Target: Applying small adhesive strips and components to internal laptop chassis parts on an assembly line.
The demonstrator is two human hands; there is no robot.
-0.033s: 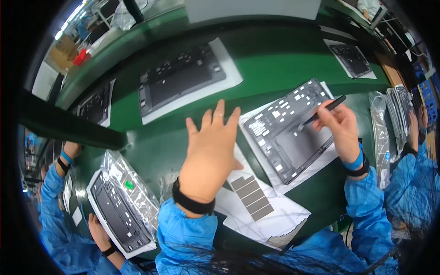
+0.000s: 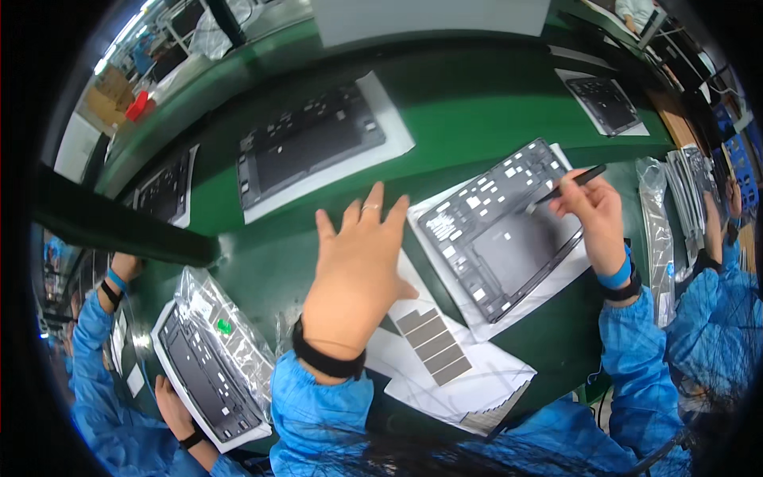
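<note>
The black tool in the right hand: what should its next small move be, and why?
Perhaps lift the black tool clear of the dark panel: the tip appears over the panel, apart from the lone white patch on the broad plain area.

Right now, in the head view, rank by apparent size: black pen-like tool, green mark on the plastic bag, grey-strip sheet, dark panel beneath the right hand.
1. Dark panel
2. Grey-strip sheet
3. Black pen-like tool, partly hidden
4. Green mark

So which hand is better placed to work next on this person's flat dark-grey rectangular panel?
Probably the right hand: it holds a slim black pen-shaped tool, its tip over the panel. The left hand is spread, to the panel's left.
</note>
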